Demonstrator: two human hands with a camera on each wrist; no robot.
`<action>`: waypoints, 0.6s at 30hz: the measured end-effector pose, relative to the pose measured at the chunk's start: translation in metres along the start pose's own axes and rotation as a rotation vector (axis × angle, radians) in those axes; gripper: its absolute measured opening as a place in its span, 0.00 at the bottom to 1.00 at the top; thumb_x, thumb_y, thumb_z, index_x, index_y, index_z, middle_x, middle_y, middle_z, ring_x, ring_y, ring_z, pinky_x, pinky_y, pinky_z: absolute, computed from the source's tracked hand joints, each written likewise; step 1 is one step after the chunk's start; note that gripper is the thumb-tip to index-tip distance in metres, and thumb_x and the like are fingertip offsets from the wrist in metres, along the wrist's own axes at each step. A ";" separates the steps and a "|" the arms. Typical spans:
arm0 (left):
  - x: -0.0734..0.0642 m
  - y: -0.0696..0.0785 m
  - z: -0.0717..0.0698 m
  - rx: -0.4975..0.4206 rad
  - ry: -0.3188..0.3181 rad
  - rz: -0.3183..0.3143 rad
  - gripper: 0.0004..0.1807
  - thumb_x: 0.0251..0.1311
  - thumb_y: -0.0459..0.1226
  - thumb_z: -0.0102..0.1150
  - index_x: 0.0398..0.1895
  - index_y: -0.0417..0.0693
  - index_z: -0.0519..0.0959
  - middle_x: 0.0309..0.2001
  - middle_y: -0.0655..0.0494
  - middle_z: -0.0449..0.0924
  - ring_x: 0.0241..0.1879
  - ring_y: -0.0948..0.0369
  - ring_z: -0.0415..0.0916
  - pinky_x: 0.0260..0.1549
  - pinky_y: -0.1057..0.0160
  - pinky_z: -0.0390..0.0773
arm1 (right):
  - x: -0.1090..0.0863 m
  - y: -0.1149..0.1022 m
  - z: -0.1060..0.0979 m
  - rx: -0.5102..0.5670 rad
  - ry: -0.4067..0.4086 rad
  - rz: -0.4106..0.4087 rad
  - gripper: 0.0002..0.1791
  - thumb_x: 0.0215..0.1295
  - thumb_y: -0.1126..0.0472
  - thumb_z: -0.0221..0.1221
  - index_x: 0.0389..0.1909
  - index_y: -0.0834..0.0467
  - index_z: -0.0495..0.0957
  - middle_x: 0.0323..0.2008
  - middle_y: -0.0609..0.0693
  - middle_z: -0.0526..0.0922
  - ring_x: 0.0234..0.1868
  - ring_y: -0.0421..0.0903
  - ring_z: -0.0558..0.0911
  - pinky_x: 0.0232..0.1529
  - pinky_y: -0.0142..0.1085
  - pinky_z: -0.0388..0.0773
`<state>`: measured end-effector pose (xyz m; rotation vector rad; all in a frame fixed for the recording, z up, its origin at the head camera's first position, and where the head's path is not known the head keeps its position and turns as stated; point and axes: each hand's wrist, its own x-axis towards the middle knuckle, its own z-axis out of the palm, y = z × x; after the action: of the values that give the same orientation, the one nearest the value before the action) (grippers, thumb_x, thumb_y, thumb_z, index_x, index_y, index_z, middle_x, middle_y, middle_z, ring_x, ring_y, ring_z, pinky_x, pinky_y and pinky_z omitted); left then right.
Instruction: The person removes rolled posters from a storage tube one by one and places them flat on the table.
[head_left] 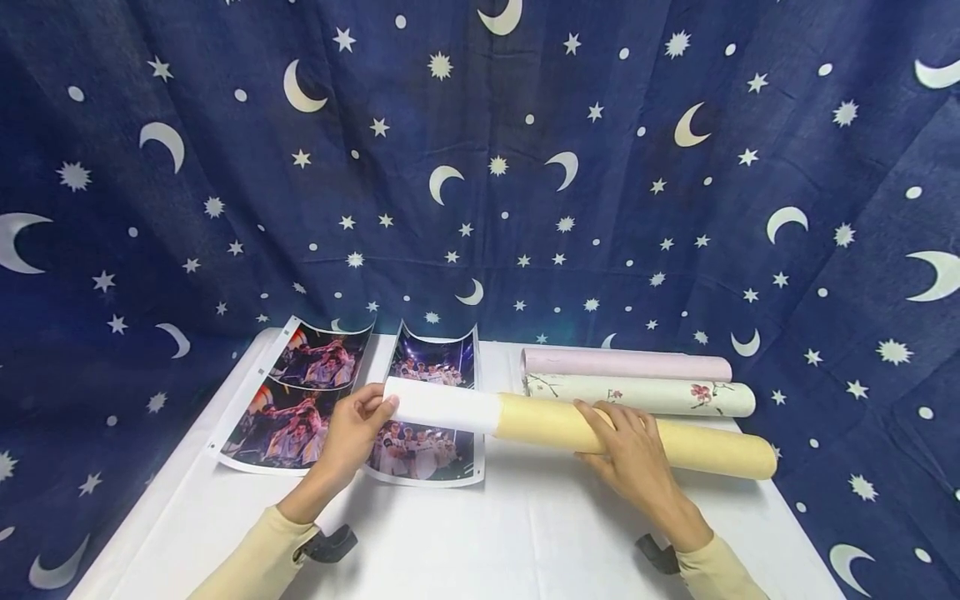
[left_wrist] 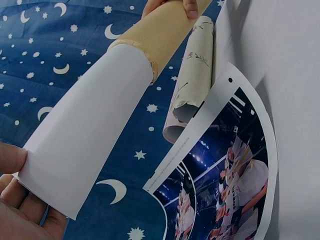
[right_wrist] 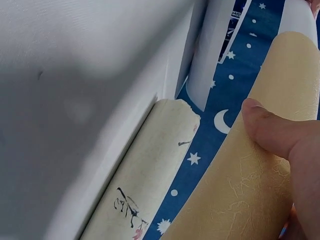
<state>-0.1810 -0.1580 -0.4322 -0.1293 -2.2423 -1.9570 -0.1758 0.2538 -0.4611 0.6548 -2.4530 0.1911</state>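
My right hand (head_left: 633,454) grips a yellow textured paper roll (head_left: 712,450) around its middle, thumb on the near side. Out of the roll's left end sticks a rolled white sheet (head_left: 442,406). Its outer end is pinched between the thumb and fingers of my left hand (head_left: 352,429). In the left wrist view the white sheet (left_wrist: 90,125) runs straight into the mouth of the yellow roll (left_wrist: 160,35). Both are held above the table, and the white sheet overlaps a curled photo poster (head_left: 423,454) in the head view.
A second photo poster (head_left: 285,425) with curled edges lies at the left. Behind the yellow roll rest a pale floral roll (head_left: 652,395) and a pink roll (head_left: 622,363). The white table (head_left: 480,542) ends at a blue moon-and-star curtain (head_left: 487,225).
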 end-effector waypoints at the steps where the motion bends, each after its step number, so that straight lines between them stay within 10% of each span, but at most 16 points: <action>1: 0.000 0.000 -0.001 -0.002 0.000 0.002 0.11 0.65 0.33 0.59 0.45 0.33 0.79 0.30 0.58 0.83 0.30 0.68 0.71 0.32 0.72 0.73 | 0.000 0.001 0.000 -0.001 0.000 -0.001 0.47 0.44 0.44 0.73 0.69 0.45 0.68 0.54 0.55 0.79 0.53 0.60 0.77 0.56 0.57 0.66; 18: 0.001 -0.002 -0.021 -0.002 0.019 -0.022 0.16 0.66 0.34 0.59 0.50 0.30 0.77 0.33 0.64 0.84 0.37 0.72 0.77 0.42 0.77 0.76 | -0.001 0.010 -0.004 0.014 0.000 -0.005 0.47 0.42 0.47 0.75 0.68 0.46 0.70 0.53 0.55 0.78 0.53 0.59 0.76 0.56 0.58 0.65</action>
<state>-0.1814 -0.1794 -0.4314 -0.0864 -2.2394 -1.9629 -0.1784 0.2641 -0.4584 0.6670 -2.4517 0.2069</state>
